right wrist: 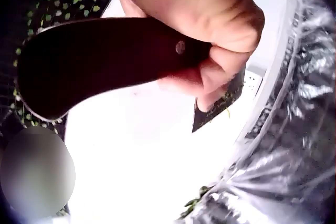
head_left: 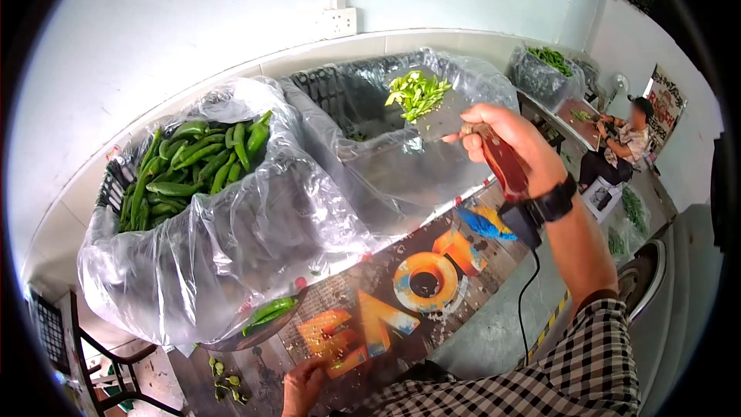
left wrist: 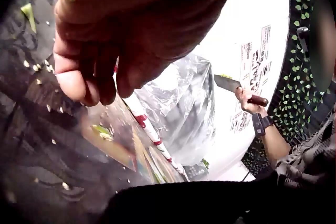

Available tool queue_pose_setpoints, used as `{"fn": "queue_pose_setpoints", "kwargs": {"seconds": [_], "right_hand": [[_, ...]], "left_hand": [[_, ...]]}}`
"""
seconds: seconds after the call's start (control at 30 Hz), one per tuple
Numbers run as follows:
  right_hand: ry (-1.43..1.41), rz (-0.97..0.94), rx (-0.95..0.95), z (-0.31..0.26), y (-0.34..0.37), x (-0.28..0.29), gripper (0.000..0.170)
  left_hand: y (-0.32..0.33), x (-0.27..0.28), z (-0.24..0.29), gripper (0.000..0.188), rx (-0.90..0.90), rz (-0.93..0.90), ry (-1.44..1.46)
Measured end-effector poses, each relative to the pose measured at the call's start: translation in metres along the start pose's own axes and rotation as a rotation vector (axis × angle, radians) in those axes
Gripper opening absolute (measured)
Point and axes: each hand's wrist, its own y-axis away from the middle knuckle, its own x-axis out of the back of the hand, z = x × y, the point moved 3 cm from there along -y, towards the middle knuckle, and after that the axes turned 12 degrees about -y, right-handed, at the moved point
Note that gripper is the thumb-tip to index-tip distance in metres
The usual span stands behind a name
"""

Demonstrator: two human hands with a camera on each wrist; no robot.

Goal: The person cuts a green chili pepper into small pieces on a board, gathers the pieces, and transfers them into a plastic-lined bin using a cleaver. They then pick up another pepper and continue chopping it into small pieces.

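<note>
My right hand [head_left: 513,143] grips the brown handle of a broad-bladed knife [head_left: 505,166], raised over the right plastic-lined crate [head_left: 324,104]. Chopped green peppers [head_left: 417,95] lie heaped on the flat of its blade. In the right wrist view, the handle [right wrist: 115,53] runs out of the curled fingers, and part of the dark blade [right wrist: 231,95] shows beyond them. Low over the table's near side is my left hand [head_left: 305,386]. The left wrist view shows its fingers [left wrist: 73,82] loosely bent, with nothing visible between them.
Whole green peppers [head_left: 197,158] fill the left lined crate. A few more peppers [head_left: 270,313] lie before it on the table [head_left: 340,293], near cut stems [head_left: 228,382] and scattered seeds. At the far right, another person [head_left: 625,139] sits at a second table beside a bag of peppers [head_left: 549,62].
</note>
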Motion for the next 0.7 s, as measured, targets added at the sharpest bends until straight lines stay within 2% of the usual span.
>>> {"fn": "queue_pose_setpoints", "kwargs": {"seconds": [0.03,0.1,0.17,0.2,0.3,0.4,0.53,0.6,0.63,0.67,0.7], "right_hand": [[0.124,0.124,0.09,-0.007,-0.019,-0.003,0.027],[0.437,-0.006,-0.025,-0.029,-0.057,0.003,0.017],[0.634,0.082,0.085,-0.041,-0.078,-0.007,0.019],[0.73,0.127,0.14,-0.043,-0.085,-0.015,0.021],[1.119,0.168,0.138,-0.052,-0.09,-0.043,0.038],[1.272,0.193,0.126,-0.053,-0.094,-0.054,0.054],[1.16,0.111,0.285,-0.053,-0.072,-0.055,0.057],[0.781,0.14,0.494,-0.039,-0.053,-0.035,0.043],[0.697,0.042,0.515,-0.032,-0.035,-0.028,0.047],[0.606,-0.055,0.552,-0.027,-0.016,-0.029,0.05],[0.665,0.0,0.498,-0.018,0.001,-0.035,0.05]], "left_hand": [[0.005,0.005,0.006,0.023,0.045,-0.038,0.014],[0.005,0.005,0.004,0.023,0.088,-0.069,0.043],[0.005,0.004,-0.003,0.022,0.086,-0.051,0.069],[0.005,0.005,0.0,0.022,0.103,-0.043,0.068],[0.002,0.01,0.008,0.022,0.143,-0.029,0.035],[-0.005,0.012,0.007,0.024,0.107,-0.01,-0.028],[-0.023,0.016,0.01,0.022,-0.011,0.045,-0.135],[-0.025,0.021,0.008,0.022,0.039,0.014,-0.205],[-0.029,0.026,0.014,0.022,0.071,-0.029,-0.184],[-0.03,0.027,0.013,0.021,0.019,-0.011,-0.183],[-0.035,0.024,0.005,0.019,-0.003,-0.03,-0.193]]}}
